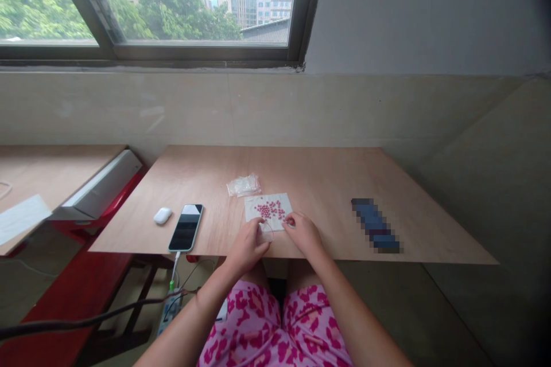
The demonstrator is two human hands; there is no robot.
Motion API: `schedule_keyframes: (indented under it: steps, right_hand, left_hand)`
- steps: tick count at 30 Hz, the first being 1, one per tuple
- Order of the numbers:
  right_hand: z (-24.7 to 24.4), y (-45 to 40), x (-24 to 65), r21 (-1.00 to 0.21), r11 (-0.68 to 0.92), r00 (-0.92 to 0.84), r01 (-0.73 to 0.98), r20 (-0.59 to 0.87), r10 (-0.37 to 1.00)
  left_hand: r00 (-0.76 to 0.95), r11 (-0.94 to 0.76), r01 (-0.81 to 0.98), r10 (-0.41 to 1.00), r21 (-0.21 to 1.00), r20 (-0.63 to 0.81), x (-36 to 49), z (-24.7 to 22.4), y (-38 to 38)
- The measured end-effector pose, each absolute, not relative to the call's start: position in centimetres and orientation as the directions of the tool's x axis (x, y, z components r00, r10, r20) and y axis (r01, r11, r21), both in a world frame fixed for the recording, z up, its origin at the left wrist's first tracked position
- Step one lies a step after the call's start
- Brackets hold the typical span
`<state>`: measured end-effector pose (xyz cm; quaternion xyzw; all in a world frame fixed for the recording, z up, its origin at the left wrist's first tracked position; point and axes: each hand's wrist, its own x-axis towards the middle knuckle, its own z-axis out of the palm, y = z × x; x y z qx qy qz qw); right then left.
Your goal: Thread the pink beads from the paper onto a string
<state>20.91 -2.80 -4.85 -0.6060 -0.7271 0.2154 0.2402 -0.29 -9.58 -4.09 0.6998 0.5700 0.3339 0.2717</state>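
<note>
Several small pinkish-red beads [270,210] lie loose on a white sheet [252,215] near the front edge of the table. My left hand [248,246] is at the sheet's lower left corner, closed on a small clear plastic bag [266,234] with a thin reddish edge. At the lower right corner of the sheet, my right hand [305,233] has its thumb and fingertips pinched together beside the beads. Whatever is between those fingertips is too small to make out.
Behind the sheet lies a pile of clear plastic bags [244,185]. Left of it are a phone [186,228] on a white cable and a white earbud case [162,216]. A blurred-out dark object [376,226] lies at right. A red bench [73,298] stands lower left.
</note>
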Motion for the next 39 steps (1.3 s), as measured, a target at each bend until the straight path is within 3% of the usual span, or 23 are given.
schedule_keyframes:
  steps: [5, 9, 13, 16, 19, 23, 25, 29, 34, 39]
  right_hand:
    - [-5.0, -2.8, 21.5, -0.647, 0.189, -0.174, 0.739, 0.089, 0.981]
    - [-4.6, -3.1, 21.5, -0.612, 0.206, -0.184, 0.764, 0.099, 0.978]
    - [-4.3, -3.3, 21.2, -0.584, 0.204, -0.185, 0.785, 0.093, 0.978]
    - [-4.1, -3.4, 21.1, -0.598, 0.206, -0.169, 0.775, 0.118, 0.978]
    - [-3.3, -3.6, 20.8, -0.699, 0.184, -0.117, 0.691, 0.144, 0.983]
    - [-0.4, -4.4, 19.3, -0.866, 0.173, -0.082, 0.468, 0.153, 0.985]
    - [1.5, -5.1, 18.2, -0.889, 0.231, -0.134, 0.395, 0.193, 0.972]
    - [3.5, -5.6, 16.7, -0.853, 0.392, -0.356, 0.344, 0.267, 0.895]
    - [1.2, -3.7, 19.4, -0.849, 0.233, -0.172, 0.474, 0.171, 0.970]
    - [-3.0, -2.3, 22.6, -0.685, 0.156, -0.139, 0.712, 0.081, 0.987]
  left_hand:
    - [0.088, -0.117, 0.498, 0.993, 0.859, 0.085, -0.4, -3.1, -9.4]
    - [0.064, 0.035, 0.098, 0.997, 0.995, -0.042, -0.9, -1.7, -8.9]
    - [0.118, 0.204, -0.394, 0.978, 0.896, -0.171, -1.4, -1.0, -8.4]
    - [0.166, 0.252, -0.511, 0.967, 0.822, -0.194, -1.7, -0.8, -8.4]
    - [0.152, 0.262, -0.435, 0.964, 0.861, -0.217, -1.8, -0.7, -8.6]
    - [0.138, 0.173, -0.066, 0.977, 0.983, -0.163, -1.9, -1.0, -8.8]
    - [0.170, 0.079, 0.079, 0.981, 0.994, -0.091, -1.8, -1.3, -8.8]
    - [0.234, -0.029, 0.123, 0.972, 0.992, -0.001, -1.8, -1.5, -8.8]
    - [0.169, 0.029, 0.130, 0.984, 0.991, -0.051, -1.9, -0.8, -8.8]
    - [0.171, 0.104, 0.012, 0.980, 0.995, -0.104, -1.8, -0.3, -8.8]
